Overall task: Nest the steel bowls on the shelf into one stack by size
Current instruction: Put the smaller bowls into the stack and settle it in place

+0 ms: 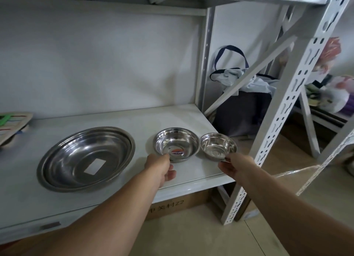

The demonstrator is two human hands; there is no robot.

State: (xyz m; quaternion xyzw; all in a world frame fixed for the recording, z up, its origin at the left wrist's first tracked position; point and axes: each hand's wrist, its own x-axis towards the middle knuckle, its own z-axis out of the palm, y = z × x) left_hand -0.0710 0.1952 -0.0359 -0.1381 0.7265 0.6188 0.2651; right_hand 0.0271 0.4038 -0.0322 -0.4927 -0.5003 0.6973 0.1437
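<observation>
- Head view shows three steel bowls in a row on the pale grey metal shelf (118, 119), none nested yet.
- At the left sits the wide shallow steel basin (86, 158); the medium round steel bowl (176, 143) is in the middle; the small round steel bowl (218, 145) is by the right edge, just beside the medium one.
- Left hand (161, 167) grips the medium bowl's near rim, fingers curled under.
- Right hand (232, 166) pinches the small bowl's near rim.
- Judged step: picking up the two smaller bowls.
- Next, the medium bowl should be set centred into the basin, then the small bowl into it, lowered level so rims do not catch.
</observation>
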